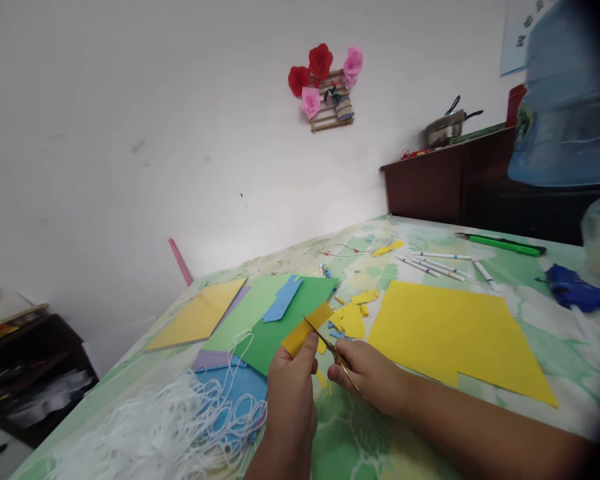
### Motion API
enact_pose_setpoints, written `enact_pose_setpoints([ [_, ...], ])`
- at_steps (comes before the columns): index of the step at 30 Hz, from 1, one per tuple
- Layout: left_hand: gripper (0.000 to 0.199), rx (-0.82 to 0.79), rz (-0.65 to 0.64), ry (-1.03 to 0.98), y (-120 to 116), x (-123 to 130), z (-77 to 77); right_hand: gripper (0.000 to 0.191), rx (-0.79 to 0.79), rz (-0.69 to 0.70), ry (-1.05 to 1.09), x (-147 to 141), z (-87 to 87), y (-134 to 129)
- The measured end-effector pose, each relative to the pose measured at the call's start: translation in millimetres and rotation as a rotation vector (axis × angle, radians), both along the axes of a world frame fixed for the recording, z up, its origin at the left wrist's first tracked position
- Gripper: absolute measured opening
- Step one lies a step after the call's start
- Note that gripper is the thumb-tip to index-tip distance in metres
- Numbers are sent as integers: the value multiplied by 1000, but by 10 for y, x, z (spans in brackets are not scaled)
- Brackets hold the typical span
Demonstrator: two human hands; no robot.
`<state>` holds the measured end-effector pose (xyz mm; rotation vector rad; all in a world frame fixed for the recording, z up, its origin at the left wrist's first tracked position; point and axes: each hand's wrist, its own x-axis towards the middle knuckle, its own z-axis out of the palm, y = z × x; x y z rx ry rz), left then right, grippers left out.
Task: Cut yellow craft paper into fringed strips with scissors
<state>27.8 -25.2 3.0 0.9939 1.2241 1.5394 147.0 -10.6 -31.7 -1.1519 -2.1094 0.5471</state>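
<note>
My left hand (295, 373) pinches a small yellow paper piece (307, 327) above the green sheets. A pair of scissors (343, 361) is in my right hand (370, 373), its blades at the paper's lower edge, close to my left thumb. Just beyond my hands lie yellow paper scraps (353, 320) and a few blue bits. To the right is a large yellow sheet (455, 333) with a notch in its near edge. A blue paper strip (283, 299) rests on the green sheets (300, 313).
White string (165, 427) is heaped at the front left, partly over blue paper (237, 390). An orange-yellow sheet (200, 313) lies at left. Several markers (435, 267), a green cutter (505, 245) and a dark blue object (577, 287) are at the back right.
</note>
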Motion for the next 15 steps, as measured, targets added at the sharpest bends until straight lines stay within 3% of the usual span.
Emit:
enact_pose_setpoints([
  [9, 28, -30, 26, 50, 17, -9, 12, 46, -41, -5, 25, 0, -6, 18],
  [15, 24, -39, 26, -49, 19, -2, 38, 45, -59, -25, 24, 9, -4, 15],
])
